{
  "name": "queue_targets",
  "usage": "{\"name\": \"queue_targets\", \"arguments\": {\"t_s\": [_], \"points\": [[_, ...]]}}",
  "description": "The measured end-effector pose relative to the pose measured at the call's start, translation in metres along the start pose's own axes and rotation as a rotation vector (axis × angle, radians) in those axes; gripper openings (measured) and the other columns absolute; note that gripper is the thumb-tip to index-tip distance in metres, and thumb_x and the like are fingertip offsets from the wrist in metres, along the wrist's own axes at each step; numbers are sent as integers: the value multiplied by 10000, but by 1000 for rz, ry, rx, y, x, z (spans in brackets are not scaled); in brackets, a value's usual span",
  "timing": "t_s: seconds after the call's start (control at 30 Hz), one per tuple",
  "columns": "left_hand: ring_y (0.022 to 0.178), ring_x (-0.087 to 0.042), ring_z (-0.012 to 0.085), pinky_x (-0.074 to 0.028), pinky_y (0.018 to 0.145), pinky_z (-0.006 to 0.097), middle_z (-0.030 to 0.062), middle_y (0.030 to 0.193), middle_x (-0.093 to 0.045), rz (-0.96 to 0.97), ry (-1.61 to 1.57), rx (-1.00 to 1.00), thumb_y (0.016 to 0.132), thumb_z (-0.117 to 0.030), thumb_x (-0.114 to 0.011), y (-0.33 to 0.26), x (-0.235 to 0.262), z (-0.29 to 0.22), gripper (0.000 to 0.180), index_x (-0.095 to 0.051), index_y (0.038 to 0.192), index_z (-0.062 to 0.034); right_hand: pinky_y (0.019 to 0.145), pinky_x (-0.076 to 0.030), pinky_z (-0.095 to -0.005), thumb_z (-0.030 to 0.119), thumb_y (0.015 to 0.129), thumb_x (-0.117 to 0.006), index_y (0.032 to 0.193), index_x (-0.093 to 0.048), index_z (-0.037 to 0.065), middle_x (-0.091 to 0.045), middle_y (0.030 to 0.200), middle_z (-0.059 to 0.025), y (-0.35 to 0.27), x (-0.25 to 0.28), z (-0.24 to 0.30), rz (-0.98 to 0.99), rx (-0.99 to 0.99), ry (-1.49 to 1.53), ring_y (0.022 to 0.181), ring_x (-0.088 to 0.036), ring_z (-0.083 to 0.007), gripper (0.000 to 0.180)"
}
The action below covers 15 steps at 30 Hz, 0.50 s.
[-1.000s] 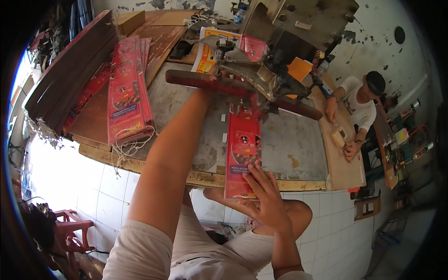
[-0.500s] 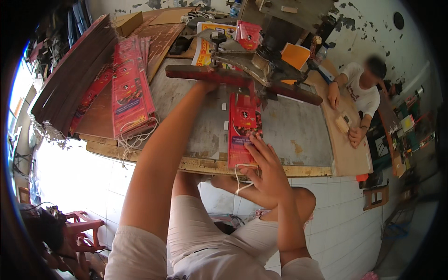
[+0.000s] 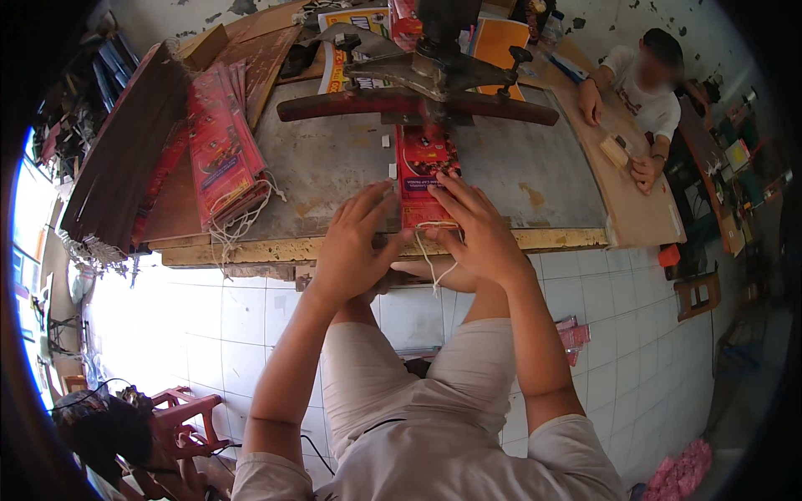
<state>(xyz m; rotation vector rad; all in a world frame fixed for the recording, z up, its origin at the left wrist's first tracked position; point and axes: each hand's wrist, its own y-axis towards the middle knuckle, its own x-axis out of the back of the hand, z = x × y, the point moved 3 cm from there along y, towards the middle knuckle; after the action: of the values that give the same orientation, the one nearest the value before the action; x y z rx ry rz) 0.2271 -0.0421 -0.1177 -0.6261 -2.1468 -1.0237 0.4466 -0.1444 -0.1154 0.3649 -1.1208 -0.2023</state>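
Observation:
A flat red printed sheet or stack (image 3: 420, 190) with a white string (image 3: 431, 259) at its near end lies on the grey metal bed, its far part beneath a dark press bar (image 3: 351, 105). My right hand (image 3: 478, 230) rests along its right edge, fingers stretched out, thumb near the string. Beside its left edge is my left hand (image 3: 357, 238), fingers spread, the thumb close to the near left corner. I cannot tell whether that thumb touches it. Neither hand grips anything.
More red printed pieces with strings (image 3: 224, 159) lie left, next to a tall brown stack (image 3: 113, 150). Orange and yellow sheets (image 3: 501, 58) lie behind the press. A person (image 3: 639, 92) sits at the right with a small wooden block (image 3: 615, 151). A red stool (image 3: 180, 417) stands lower left.
My left hand has come back from the press bar to the left side of the red printed piece. My right hand stays on its right edge. The whole view has shifted.

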Motion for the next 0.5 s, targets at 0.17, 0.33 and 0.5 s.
{"name": "queue_targets", "arguments": {"t_s": [0.17,0.33,0.5], "points": [[1557,-551,355,-402,1288,543,116,1633,-643,6,112,-102,995,-360,-809,-2,-8,-6,579,-718,1498,-88,1312,-405,-540,310,1003,-840,1603,-607,24,-503,1739,-158,-2,-3,-4,-39,27,1,1630,-441,-391,705],[1518,-597,324,-423,1268,558,73,1573,-706,-9,138,-97,1004,-357,-804,-2,-7,-8,533,-747,1462,-89,1313,-412,-529,410,1015,-824,1549,-640,-8,-555,1671,-198,-3,-1,1,-67,31,-50,1575,-503,-388,702],[1501,-615,302,-440,1252,562,58,1551,-725,-5,132,-109,1019,-359,-792,-3,-8,-7,513,-754,1455,-91,1322,-405,-547,410,1020,-817,1542,-638,-11,-563,1651,-197,-4,-2,2,-63,28,-45,1573,-503,-395,694]]}}
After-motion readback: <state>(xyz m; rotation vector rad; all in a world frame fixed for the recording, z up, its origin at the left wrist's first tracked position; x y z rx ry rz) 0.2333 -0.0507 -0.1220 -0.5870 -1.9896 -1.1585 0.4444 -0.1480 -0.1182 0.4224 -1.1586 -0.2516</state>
